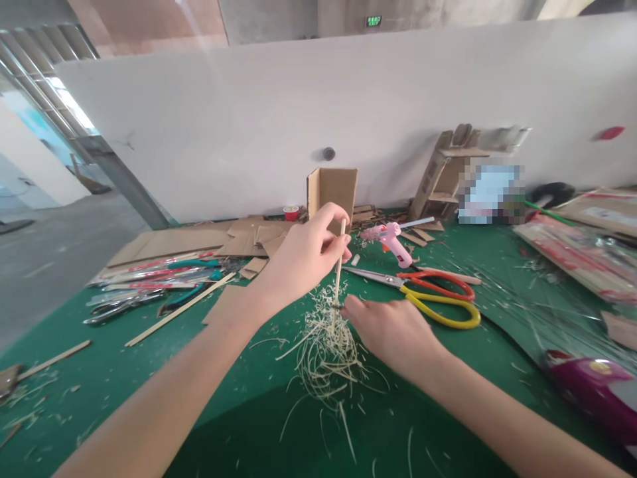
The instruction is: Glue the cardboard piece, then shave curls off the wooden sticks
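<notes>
Through the head camera I have my left hand [322, 242] pinching the upper part of a thin wooden stick [339, 269], which stands almost upright, slightly tilted, above the middle of the green tabletop [239, 418]. My right hand [391, 325] is curled in at the stick's lower part, with a small dark piece [338, 306] showing at its fingertips; I cannot tell whether it grips that piece, the stick or both. The stick's lower end reaches into a loose heap of curled wood shavings [331, 362], which hides where it ends. Just beyond my right hand lie scissors [378, 275] with one orange and one yellow handle, their blades parted slightly and pointing toward the stick. Behind them sits a pink glue gun [395, 245] with a translucent glue stick [417, 224] at its back. Behind my left hand a folded cardboard piece [339, 189] stands upright, a red cup [291, 213] near it. Off to the left I see packaged pliers [192, 295] beside a longer wooden strip [176, 311].
</notes>
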The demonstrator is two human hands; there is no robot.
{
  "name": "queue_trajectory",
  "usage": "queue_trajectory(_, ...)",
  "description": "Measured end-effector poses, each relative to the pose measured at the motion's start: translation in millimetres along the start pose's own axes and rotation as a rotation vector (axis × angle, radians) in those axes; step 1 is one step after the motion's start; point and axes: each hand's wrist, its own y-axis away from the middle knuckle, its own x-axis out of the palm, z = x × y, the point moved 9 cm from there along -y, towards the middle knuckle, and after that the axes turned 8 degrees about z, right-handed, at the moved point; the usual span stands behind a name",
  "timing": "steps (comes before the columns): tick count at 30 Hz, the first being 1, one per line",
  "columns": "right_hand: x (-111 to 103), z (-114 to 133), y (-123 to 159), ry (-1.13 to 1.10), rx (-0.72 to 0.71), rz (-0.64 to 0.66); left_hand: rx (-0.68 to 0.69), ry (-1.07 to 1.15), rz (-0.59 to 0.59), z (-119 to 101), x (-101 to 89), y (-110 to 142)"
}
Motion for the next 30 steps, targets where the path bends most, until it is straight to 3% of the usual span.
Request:
queue_trajectory(3,-22,-15,-6,0.053,0.110,-0.126,0.017,-0.007,-0.004,-1,-0.3,0)
queue_trajectory(5,-25,-16,-9,0.059,0.109,-0.131,0.023,-0.013,-0.006,-1,-0.4,0)
queue_trajectory(9,-3,-9,-5,0.001,0.040,0.001,0.015,-0.023,-0.008,2,-0.3,-1)
queue_trajectory(13,29,12,5,-0.027,-0.101,0.222,0.015,-0.006,-0.013,2,-0.2,-1)
queue_trajectory(15,36,20,8,-0.033,-0.144,0.270,0.013,-0.003,-0.012,1,-0.1,0)
queue_trajectory(17,29,17,5,-0.041,-0.110,0.215,0.010,-0.004,-0.007,0,0.2,0)
queue_trajectory(23,-21,-17,-7,0.008,0.111,-0.122,0.031,-0.020,-0.009,-2,-0.6,0)
queue_trajectory(30,27,16,3,-0.068,-0.119,0.054,0.021,-0.005,-0.012,2,-0.8,-1)
